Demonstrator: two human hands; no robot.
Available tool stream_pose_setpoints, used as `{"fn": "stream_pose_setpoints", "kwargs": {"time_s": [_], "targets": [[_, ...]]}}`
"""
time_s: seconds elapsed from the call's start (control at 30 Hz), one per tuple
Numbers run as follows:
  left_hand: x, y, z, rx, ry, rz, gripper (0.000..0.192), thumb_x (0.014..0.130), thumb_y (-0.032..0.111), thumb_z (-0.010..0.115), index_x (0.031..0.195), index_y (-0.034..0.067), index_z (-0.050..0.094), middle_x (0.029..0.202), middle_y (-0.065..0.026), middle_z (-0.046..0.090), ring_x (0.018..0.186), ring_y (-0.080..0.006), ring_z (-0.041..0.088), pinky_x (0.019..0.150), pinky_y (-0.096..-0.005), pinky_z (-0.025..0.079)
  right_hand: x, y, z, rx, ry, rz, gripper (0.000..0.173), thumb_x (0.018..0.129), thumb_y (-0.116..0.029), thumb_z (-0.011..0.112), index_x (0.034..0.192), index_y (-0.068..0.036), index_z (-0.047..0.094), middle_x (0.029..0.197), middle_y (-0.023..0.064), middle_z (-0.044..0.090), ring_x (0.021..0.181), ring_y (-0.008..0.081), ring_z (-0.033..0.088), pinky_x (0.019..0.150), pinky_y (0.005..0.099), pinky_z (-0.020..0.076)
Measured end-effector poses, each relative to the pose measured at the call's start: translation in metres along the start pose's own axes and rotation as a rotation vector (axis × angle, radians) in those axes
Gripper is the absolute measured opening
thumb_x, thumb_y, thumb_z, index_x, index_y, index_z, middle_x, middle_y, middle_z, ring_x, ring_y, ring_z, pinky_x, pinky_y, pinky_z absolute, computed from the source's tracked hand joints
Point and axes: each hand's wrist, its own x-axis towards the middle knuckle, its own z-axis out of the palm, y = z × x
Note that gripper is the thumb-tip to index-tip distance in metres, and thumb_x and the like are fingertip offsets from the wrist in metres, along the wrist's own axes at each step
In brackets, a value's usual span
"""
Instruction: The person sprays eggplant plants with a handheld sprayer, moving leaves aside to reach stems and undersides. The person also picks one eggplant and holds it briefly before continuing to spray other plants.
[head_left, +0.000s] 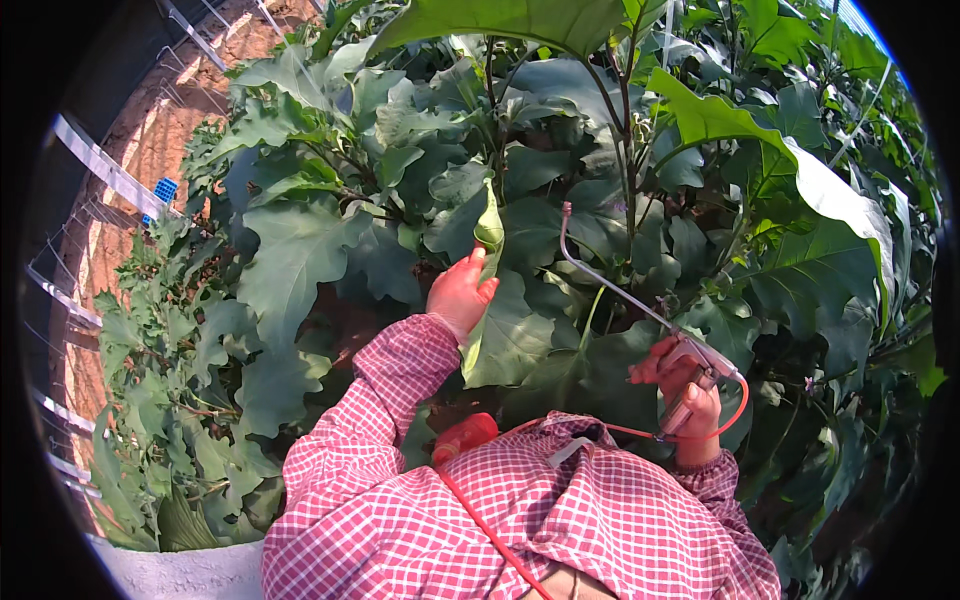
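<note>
My left hand reaches up among lobed plants that look like eggplants, its fingers at a curled green leaf. Whether the fingers close on that leaf or only touch it is not plain. On the right, my right hand grips the handle of a metal spray gun. The gun's thin bent wand points up and left, with its tip between the plants, apart from my left hand. From the gun's handle a red hose loops back towards my body.
Tall stems and broad leaves surround both hands. A red object hangs at my waist beside the hose. Reddish soil, pale strips and a blue item lie at left; a pale ledge is at lower left.
</note>
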Motion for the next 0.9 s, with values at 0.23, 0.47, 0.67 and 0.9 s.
{"fn": "stream_pose_setpoints", "kwargs": {"time_s": [0.23,0.47,0.67,0.9], "targets": [[0.007,-0.002,0.028,-0.095,-0.425,0.335,0.062,0.089,0.036,0.059,0.139,0.005,0.041,0.129,-0.0173,0.056,0.117,-0.0326,0.053,0.099,-0.0394,0.043,0.112,0.069,0.056,-0.297,0.051,0.036,0.052,0.08,-0.03,0.069,0.118,0.001,0.053,0.091,0.0096,0.061,0.083,0.0202,0.06,0.081,0.0354,0.0479],[0.126,-0.02,-0.101,-0.827,-0.921,0.376,0.021,0.092,0.015,0.06,0.107,0.003,0.069,0.101,-0.0049,0.07,0.084,-0.0094,0.061,0.073,-0.0245,0.049,0.116,0.126,0.066,-0.162,0.156,0.141,0.067,0.083,-0.021,0.071,0.139,-0.001,0.041,0.113,0.0085,0.055,0.092,0.0189,0.059,0.083,0.0333,0.047],[0.278,0.013,-0.113,-0.556,-0.071,0.02,0.018,0.086,0.011,0.068,0.102,0.005,0.065,0.093,-0.0056,0.066,0.075,-0.0125,0.061,0.066,-0.0243,0.051,0.127,0.126,0.065,-0.159,0.067,0.187,0.054,0.08,-0.036,0.074,0.114,0.0,0.054,0.088,0.0003,0.057,0.082,0.0091,0.051,0.075,0.0249,0.0437],[0.329,0.017,-0.057,0.627,-0.024,-0.105,0.029,0.081,0.028,0.068,0.104,0.01,0.07,0.107,-0.0133,0.068,0.105,-0.029,0.065,0.086,-0.0385,0.052,0.117,0.106,0.044,-0.063,0.023,0.22,0.069,0.077,-0.018,0.075,0.137,-0.003,0.044,0.116,0.0029,0.057,0.098,0.0104,0.052,0.085,0.0267,0.0429]]}}
